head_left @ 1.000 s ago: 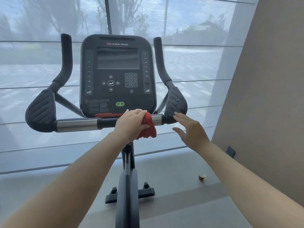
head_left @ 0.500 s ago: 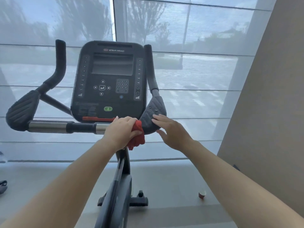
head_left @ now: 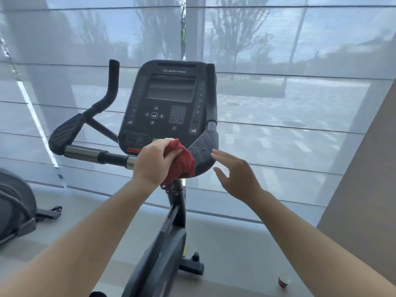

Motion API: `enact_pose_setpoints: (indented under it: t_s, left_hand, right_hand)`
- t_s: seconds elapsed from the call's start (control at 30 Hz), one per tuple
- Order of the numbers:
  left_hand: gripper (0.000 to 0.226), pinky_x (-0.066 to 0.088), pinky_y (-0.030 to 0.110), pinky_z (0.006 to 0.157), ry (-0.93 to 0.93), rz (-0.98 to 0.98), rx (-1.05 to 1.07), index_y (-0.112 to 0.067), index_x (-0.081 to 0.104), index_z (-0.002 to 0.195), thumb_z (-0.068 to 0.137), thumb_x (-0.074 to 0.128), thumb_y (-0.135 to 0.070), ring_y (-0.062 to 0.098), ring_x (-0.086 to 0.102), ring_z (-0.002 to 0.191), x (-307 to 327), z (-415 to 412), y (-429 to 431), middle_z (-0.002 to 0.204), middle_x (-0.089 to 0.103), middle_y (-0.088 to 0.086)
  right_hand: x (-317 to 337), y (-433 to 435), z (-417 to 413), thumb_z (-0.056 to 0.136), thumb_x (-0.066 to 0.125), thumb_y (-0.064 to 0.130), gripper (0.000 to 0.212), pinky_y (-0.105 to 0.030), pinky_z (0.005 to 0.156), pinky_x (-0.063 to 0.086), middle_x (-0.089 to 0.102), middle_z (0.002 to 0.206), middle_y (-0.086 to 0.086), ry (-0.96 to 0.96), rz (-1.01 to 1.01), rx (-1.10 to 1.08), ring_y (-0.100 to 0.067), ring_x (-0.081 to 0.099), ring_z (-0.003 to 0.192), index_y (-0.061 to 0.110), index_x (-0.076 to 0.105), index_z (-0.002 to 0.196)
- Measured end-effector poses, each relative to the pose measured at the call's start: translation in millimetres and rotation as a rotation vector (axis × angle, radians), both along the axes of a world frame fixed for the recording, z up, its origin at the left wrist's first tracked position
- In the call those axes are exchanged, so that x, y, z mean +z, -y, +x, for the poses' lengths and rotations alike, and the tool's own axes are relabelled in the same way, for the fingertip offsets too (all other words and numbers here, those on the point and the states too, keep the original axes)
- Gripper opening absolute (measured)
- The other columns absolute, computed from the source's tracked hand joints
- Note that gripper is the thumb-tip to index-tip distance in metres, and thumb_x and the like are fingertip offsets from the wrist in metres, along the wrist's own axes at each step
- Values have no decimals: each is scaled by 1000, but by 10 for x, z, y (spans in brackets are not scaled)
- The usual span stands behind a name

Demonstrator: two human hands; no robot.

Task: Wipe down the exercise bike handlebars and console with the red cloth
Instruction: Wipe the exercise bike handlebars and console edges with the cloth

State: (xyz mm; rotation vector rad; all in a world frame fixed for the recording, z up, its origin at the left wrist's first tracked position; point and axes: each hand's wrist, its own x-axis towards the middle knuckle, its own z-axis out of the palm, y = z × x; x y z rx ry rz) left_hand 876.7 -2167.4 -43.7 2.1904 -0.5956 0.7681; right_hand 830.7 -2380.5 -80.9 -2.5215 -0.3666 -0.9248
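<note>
The exercise bike's black console [head_left: 169,103] stands ahead, with its dark screen and keypad. A horizontal handlebar [head_left: 94,154] of chrome and black runs below it, ending in padded grips. My left hand [head_left: 152,161] is shut on the bunched red cloth [head_left: 179,161], pressing it onto the bar where it meets the right padded grip [head_left: 203,153]. My right hand [head_left: 236,175] hovers open just right of that grip, its fingertips close to the pad. The left padded grip [head_left: 64,131] and both upright bar ends are free.
The bike's frame [head_left: 162,243] and front foot lie below my arms. Another machine [head_left: 15,206] sits at the left edge. A small red cup [head_left: 284,279] stands on the floor at lower right. A wall [head_left: 364,189] rises on the right, with screened windows behind.
The view has swung so the bike sits further right. My left hand has slid the cloth right onto the padded grip. My right hand has lifted off that grip and drawn back.
</note>
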Motion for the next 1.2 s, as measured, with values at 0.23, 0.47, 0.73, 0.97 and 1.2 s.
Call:
enact_pose_setpoints:
  t_s: [0.23,0.47,0.73,0.97,1.2]
  left_hand:
    - [38,43,28,90,-89,155,-69,-21,59,116,84,63,-40,18,58,103,15,101,319,112,65,-2]
    - [68,36,37,106,-220,419,-217,-20,36,141,82,63,-43,17,42,129,-92,192,85,143,44,-4]
    - [80,39,36,103,-219,462,-300,-19,34,141,75,68,-51,14,42,128,-143,260,-242,143,41,-7]
    - [62,42,31,101,-94,508,-334,-22,38,140,85,61,-40,11,43,127,-162,246,-506,142,42,-10]
    - [48,44,37,98,-87,483,-371,-19,44,135,92,51,-37,15,44,126,-236,291,-371,141,44,-9]
  right_hand:
    - [172,181,22,86,61,7,40,-11,100,29,55,133,-4,14,82,-40,-14,51,123,11,57,126]
    - [187,-87,67,85,62,11,38,-16,101,35,58,130,-2,-8,82,49,-14,53,121,11,59,123]
    - [155,-503,-3,82,60,2,40,-41,92,48,61,125,-2,-122,-58,63,-23,58,112,10,60,121]
    - [112,-838,-22,83,60,2,49,-37,106,36,46,141,-10,-105,-332,-82,-28,42,131,9,51,131]
    - [182,-815,68,93,51,16,46,-31,108,29,36,148,2,-262,-241,-134,-16,28,139,16,42,138]
